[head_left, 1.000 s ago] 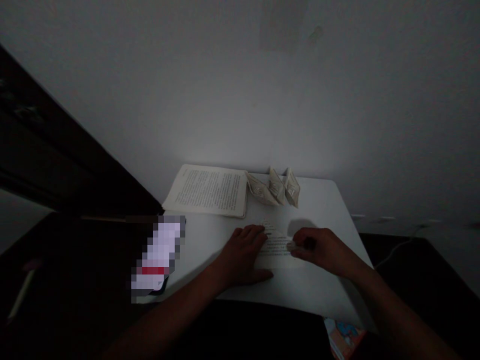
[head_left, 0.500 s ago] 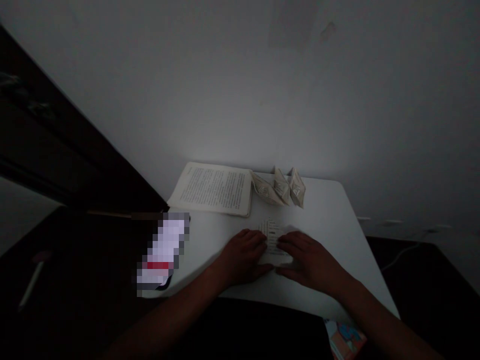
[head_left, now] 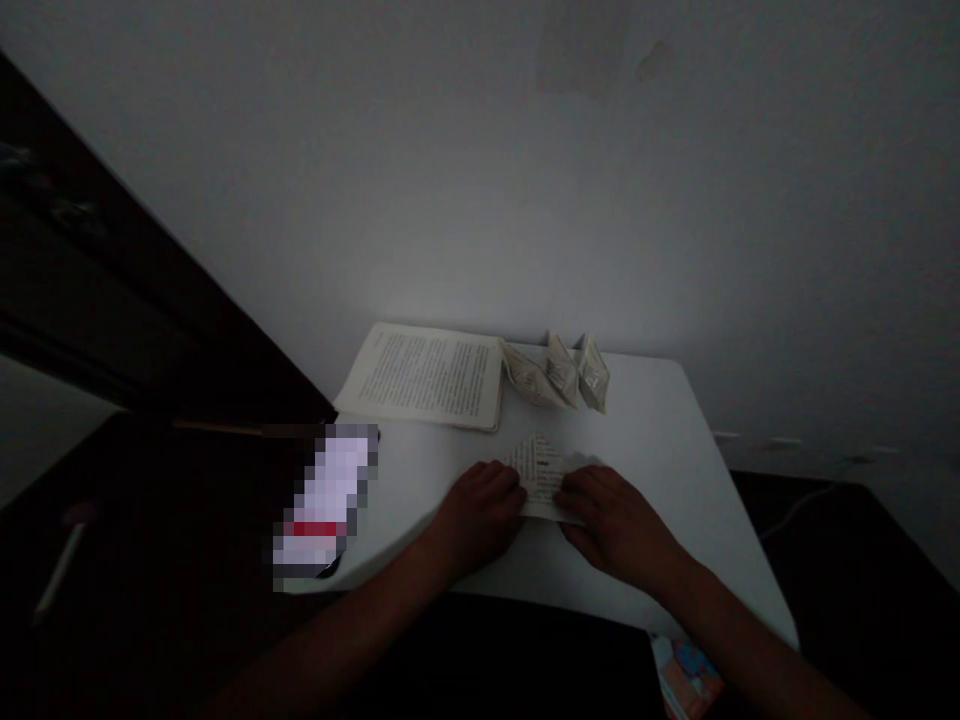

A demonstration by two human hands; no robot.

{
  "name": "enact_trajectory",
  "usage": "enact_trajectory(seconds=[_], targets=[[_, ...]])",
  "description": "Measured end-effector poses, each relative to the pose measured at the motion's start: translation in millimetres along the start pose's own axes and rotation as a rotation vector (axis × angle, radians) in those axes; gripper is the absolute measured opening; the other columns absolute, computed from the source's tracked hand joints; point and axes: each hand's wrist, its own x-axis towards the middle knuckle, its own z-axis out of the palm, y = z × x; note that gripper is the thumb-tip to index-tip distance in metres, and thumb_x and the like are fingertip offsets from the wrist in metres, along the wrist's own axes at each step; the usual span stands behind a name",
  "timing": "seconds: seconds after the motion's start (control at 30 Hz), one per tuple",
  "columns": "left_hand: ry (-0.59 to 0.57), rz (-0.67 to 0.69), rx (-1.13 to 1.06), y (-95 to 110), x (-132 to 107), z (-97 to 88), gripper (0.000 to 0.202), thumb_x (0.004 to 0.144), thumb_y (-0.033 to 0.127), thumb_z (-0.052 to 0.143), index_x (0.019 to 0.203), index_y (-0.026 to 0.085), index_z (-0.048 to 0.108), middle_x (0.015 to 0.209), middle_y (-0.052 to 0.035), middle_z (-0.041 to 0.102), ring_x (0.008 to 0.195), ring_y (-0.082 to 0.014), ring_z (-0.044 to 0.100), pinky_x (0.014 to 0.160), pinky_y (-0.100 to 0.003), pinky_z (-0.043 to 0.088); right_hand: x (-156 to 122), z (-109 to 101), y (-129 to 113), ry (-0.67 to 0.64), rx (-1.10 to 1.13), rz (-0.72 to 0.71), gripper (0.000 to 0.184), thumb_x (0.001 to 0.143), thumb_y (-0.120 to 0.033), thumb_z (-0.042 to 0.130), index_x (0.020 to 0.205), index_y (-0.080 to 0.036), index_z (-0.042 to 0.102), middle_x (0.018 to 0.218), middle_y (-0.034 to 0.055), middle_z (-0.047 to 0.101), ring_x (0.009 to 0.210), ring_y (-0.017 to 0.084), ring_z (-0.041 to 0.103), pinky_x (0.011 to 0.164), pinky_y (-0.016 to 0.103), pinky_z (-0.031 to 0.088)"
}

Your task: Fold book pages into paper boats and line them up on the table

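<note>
A folded sheet of printed paper (head_left: 539,478), pointed at its far end, is between my two hands near the front of the white table. My left hand (head_left: 486,508) grips its left edge, fingers curled over the top and the thumb hidden. On the right edge, my right hand (head_left: 611,520) pinches the paper with its fingers above and its thumb below. Beyond my hands stand three folded paper boats (head_left: 561,372) in a row, made of the same kind of printed page.
An open book or stack of printed pages (head_left: 431,378) lies at the back left of the table (head_left: 660,430). A phone (head_left: 326,500), blurred out, rests on the left edge. The wall (head_left: 480,200) stands right behind. Below the front right edge is a colourful printed item (head_left: 688,675).
My hands have closed on the paper's sides, the thumbs going from the near side to underneath. More of the paper shows, and its near edge now looks slightly raised.
</note>
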Motion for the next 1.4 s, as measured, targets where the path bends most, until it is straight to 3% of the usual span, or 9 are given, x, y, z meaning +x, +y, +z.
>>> enact_trajectory(seconds=[0.3, 0.57, 0.73, 1.0, 1.27, 1.4], targets=[[-0.033, -0.054, -0.044, -5, 5, -0.9, 0.007, 0.079, 0.025, 0.057, 0.082, 0.019, 0.059, 0.086, -0.0049, 0.058, 0.082, -0.0202, 0.051, 0.073, -0.034, 0.042, 14, -4, 2, -0.082, 0.032, 0.039, 0.011, 0.077, -0.023, 0.061, 0.087, -0.020, 0.065, 0.082, 0.0051, 0.060, 0.080, 0.019, 0.054, 0.076, 0.033, 0.041], [0.036, -0.056, -0.183, -3, 2, -8.2, 0.041, 0.073, 0.033, 0.062, 0.110, 0.018, 0.055, 0.119, -0.0112, 0.054, 0.109, -0.0271, 0.048, 0.093, -0.042, 0.040, 16, -11, 3, -0.043, 0.074, 0.046, 0.017, 0.076, -0.024, 0.062, 0.093, -0.020, 0.063, 0.094, 0.0071, 0.060, 0.087, 0.021, 0.054, 0.081, 0.037, 0.043], [0.010, -0.045, -0.140, -3, 5, -3.1, 0.045, 0.076, 0.033, 0.060, 0.116, 0.016, 0.052, 0.127, -0.0126, 0.051, 0.115, -0.0281, 0.046, 0.097, -0.044, 0.037, 16, -7, 2, -0.037, 0.059, 0.042, 0.017, 0.076, -0.022, 0.062, 0.093, -0.019, 0.062, 0.096, 0.0076, 0.059, 0.089, 0.022, 0.053, 0.082, 0.038, 0.043], [0.000, -0.048, -0.066, -4, 6, -2.5, 0.013, 0.078, 0.021, 0.058, 0.090, 0.018, 0.060, 0.106, -0.0078, 0.059, 0.098, -0.0231, 0.052, 0.085, -0.039, 0.041, 23, -8, 0, -0.077, 0.024, 0.034, 0.012, 0.078, -0.021, 0.060, 0.089, -0.019, 0.064, 0.090, 0.0067, 0.059, 0.086, 0.020, 0.054, 0.080, 0.036, 0.043], [-0.055, -0.147, -0.064, -3, 13, -11.5, 0.016, 0.085, 0.024, 0.049, 0.078, 0.019, 0.062, 0.087, -0.0053, 0.059, 0.084, -0.0203, 0.052, 0.074, -0.035, 0.042, 33, -19, 7, -0.150, 0.200, 0.077, 0.015, 0.085, -0.029, 0.054, 0.087, -0.022, 0.068, 0.087, 0.0046, 0.065, 0.084, 0.019, 0.059, 0.079, 0.032, 0.045], [-0.103, -0.208, -0.104, -6, 15, -15.8, 0.016, 0.084, 0.026, 0.051, 0.080, 0.018, 0.064, 0.086, -0.0060, 0.059, 0.084, -0.0205, 0.053, 0.073, -0.034, 0.042, 39, -22, 13, -0.177, 0.302, 0.069, 0.020, 0.087, -0.030, 0.051, 0.098, -0.027, 0.068, 0.094, 0.0018, 0.069, 0.087, 0.017, 0.062, 0.079, 0.029, 0.046]])
